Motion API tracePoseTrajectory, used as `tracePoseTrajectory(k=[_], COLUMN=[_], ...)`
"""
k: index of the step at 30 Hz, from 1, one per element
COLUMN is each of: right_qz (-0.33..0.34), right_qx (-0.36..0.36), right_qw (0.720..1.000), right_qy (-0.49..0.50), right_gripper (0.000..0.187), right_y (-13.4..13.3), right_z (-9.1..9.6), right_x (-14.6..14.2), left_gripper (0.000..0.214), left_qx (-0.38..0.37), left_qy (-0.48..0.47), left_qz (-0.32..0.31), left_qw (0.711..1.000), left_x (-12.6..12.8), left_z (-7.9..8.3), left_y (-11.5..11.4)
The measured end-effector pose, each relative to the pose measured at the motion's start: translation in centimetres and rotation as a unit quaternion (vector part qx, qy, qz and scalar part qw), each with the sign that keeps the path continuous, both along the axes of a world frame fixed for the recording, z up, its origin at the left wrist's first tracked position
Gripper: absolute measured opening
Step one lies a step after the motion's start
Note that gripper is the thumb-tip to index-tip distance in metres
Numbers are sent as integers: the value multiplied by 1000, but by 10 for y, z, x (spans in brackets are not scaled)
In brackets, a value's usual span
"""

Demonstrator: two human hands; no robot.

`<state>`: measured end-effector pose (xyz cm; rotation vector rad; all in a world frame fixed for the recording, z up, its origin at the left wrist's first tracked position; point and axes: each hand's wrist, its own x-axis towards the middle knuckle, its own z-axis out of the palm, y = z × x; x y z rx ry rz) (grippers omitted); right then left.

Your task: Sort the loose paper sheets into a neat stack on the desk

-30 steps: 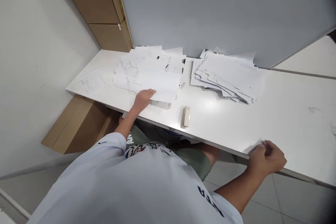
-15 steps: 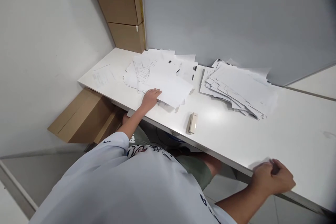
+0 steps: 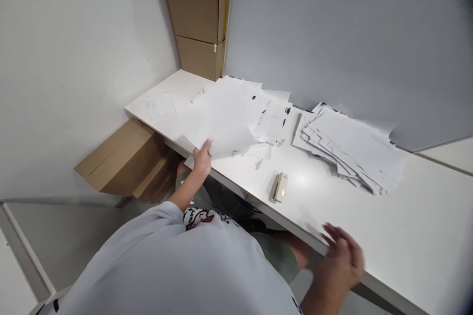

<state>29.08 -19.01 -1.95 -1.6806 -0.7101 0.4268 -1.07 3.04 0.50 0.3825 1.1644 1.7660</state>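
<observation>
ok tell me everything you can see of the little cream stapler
The stapler has a smooth, slightly shiny cream cover that looks like plastic, with a darker, metallic-looking part along its left side. It rests on the white tabletop near its front edge, its length running roughly front to back, touching nothing else.

White desk (image 3: 391, 226) against grey partition (image 3: 332, 34)

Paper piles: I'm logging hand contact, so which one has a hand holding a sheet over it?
The left pile, beside the stacked boxes: the left hand holds a sheet over it, whereas no hand is at the right pile.
</observation>
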Motion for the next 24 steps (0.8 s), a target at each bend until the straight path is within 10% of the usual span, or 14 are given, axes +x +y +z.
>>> tracePoseTrajectory(k=[3, 6, 9, 16, 20, 24], right_qz=[214, 425, 457, 315, 234, 226], right_qx=[-34, -93, -103, -118, -105, 1], right_qw=[966, 855, 809, 838, 953, 967], right_qy=[143, 283, 356, 430, 164, -118], right_gripper=[26, 33, 47, 66, 62, 45], right_y=[20, 44, 68, 92, 84, 88], right_z=[8, 6, -4, -19, -9, 16], right_x=[-75, -135, -164, -184, -173, -142], left_gripper=[14, 16, 19, 18, 15, 24], left_qx=[-46, -116, -134, -157, -175, -190], left_qy=[-92, -161, -203, -112, -62, -1], left_qz=[17, 40, 56, 15, -18, -135], left_qw=[995, 979, 969, 981, 982, 973], left_x=[-14, -24, -32, -65, -87, -99], left_z=[3, 2, 0, -17, -27, -24], left_y=[-26, -46, -57, -65, -67, -71])
